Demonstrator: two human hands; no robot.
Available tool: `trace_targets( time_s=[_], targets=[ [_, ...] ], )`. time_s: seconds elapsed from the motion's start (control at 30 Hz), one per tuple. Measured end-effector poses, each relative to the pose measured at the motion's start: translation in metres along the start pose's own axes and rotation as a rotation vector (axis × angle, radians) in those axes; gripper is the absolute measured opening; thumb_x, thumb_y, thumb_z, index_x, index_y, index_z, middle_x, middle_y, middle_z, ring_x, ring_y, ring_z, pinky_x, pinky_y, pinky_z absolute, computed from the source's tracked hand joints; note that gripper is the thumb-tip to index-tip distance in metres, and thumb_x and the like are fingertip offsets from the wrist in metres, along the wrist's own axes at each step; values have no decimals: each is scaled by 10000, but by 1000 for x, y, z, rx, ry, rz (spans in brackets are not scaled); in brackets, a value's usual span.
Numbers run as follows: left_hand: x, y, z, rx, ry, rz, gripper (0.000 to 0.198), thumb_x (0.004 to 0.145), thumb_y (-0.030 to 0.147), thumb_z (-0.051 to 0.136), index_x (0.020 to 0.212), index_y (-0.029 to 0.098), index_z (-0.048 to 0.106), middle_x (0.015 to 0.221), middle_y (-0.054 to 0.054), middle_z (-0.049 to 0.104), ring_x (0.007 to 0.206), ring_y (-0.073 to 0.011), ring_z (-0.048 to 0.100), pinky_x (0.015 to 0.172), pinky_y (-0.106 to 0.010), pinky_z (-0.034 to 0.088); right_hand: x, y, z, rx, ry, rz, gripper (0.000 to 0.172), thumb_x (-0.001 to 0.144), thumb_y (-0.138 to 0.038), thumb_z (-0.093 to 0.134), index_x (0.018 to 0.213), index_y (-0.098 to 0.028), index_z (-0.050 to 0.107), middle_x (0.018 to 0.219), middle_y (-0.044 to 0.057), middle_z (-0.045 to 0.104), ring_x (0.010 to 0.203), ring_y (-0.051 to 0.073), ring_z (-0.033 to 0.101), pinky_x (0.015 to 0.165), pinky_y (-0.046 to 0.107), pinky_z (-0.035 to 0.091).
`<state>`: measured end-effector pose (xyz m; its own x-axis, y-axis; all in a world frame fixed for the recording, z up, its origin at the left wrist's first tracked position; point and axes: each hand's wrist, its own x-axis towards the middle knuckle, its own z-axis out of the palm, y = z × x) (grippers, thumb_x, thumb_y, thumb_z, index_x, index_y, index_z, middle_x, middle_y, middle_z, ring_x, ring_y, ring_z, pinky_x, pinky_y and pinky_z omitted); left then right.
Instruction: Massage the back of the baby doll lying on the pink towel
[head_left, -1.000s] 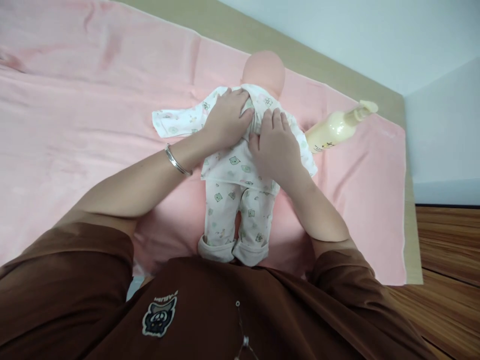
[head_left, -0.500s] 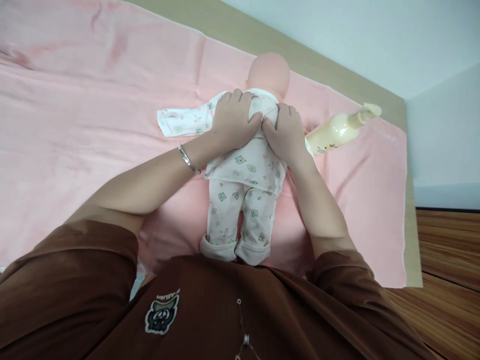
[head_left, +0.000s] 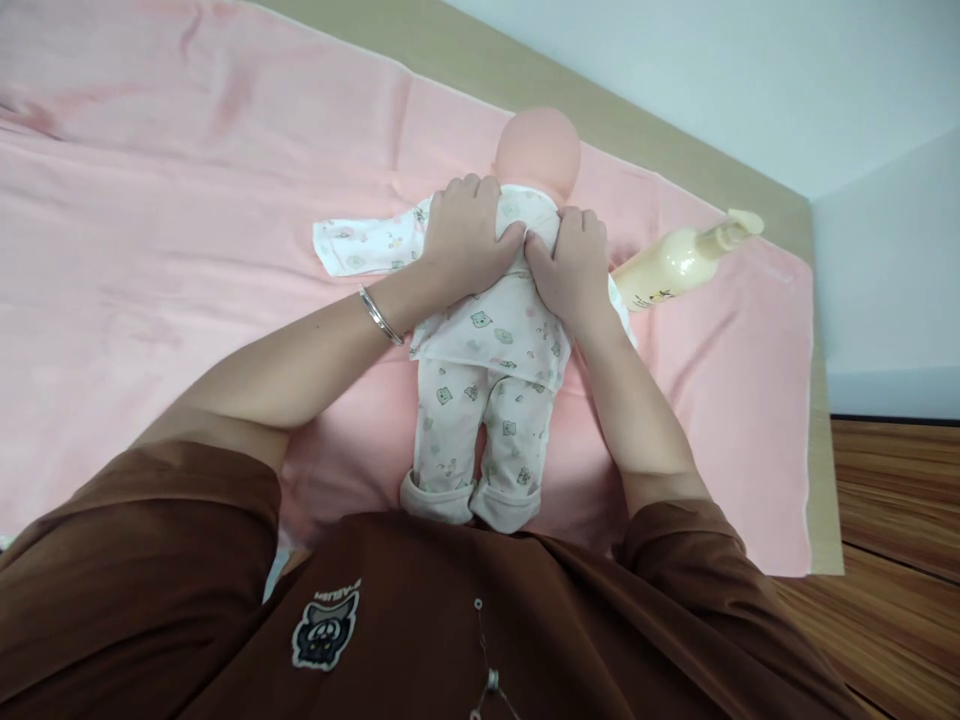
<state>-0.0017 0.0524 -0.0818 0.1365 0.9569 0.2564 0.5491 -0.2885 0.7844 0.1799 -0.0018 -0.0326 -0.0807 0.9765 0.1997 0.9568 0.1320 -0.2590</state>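
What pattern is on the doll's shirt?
The doll's shirt is white with small greenish prints, clearest in the head view.

Soft, fairly bright light spreads evenly. Small white glints sit on the pump bottle [head_left: 670, 266] and silver bangle [head_left: 380, 316]; shadows darken the pink cloth [head_left: 337, 410] beside the doll's trousers [head_left: 446, 425]. Wide-angle distortion stretches the edges.

Dressed in a brown T-shirt [head_left: 420, 600] with short sleeves [head_left: 202, 500] at four and eight o'clock; wearing a silver bangle [head_left: 381, 319] near ten, a white-edged cat-head patch [head_left: 325, 632] with lettering [head_left: 337, 592] at seven, a chain necklace [head_left: 493, 681] at six.
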Motion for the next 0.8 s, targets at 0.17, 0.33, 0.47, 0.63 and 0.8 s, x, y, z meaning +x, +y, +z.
trace_targets(
  time_s=[0.17,0.33,0.47,0.63,0.8],
  targets=[
    [1,-12,1,-63,66,76,437,840,720,735,965,324,600,1079,-92,704,1230,-412,540,1121,-653,344,-4,-4,-5,-21,-5,11,465,1084,-543,441,1296,-136,519,1306,184,551,1318,378,528,1165,615,424],
    [-6,-11,-4,-74,86,144,435,905,681,703,1063,278,657,1123,-98,722,1213,-389,613,1113,-611,425,-18,-19,-16,-29,-12,-12,417,1112,-474,396,1297,-128,537,1293,194,591,1299,382,556,1151,625,447],
    [-8,-12,-11,-64,24,219,497,929,696,650,1175,268,702,1179,-115,739,1203,-391,652,1115,-584,475,-33,-32,-53,84,-130,-82,295,1050,-379,524,1190,-135,614,1311,181,633,1309,372,583,1160,605,485],
    [-11,-12,-16,-54,23,230,500,933,691,633,1243,309,727,1237,-105,752,1218,-388,659,1149,-582,483,-45,-33,-106,655,-217,-98,328,1026,-418,549,1159,-204,760,1325,60,739,1295,269,687,1160,500,572],
    [-14,-10,-15,-57,47,230,492,960,654,594,1291,315,726,1297,-102,747,1257,-380,651,1186,-581,471,-37,-33,-76,374,1,-57,483,1012,-310,488,1486,-266,572,1739,-12,357,1671,201,277,1406,508,298]
  ],
)
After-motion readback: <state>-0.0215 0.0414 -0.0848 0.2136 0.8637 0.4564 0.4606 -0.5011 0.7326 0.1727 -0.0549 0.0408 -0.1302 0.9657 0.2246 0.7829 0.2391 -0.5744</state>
